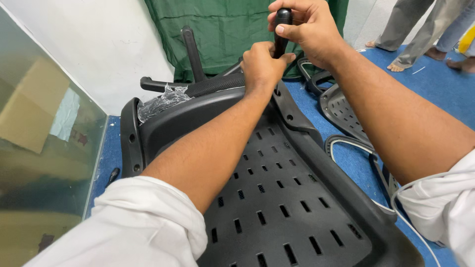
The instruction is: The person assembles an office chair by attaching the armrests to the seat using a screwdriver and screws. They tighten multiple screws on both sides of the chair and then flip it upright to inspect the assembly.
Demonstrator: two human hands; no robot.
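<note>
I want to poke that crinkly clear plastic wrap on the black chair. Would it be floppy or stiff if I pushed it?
The crinkly clear plastic wrap would probably be floppy: it lies crumpled in many shiny folds. It looks thin and see-through, so likely very light. It is bunched around a black chair part, so it might just squash rather than slide.

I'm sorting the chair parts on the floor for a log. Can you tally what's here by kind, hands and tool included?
Slotted black seat pans: 2, the near one and one on the carpet
Black-handled tool: 1
Crumpled clear plastic wrap: 1
Hands on the tool: 2, left and right
Total: 6
</note>
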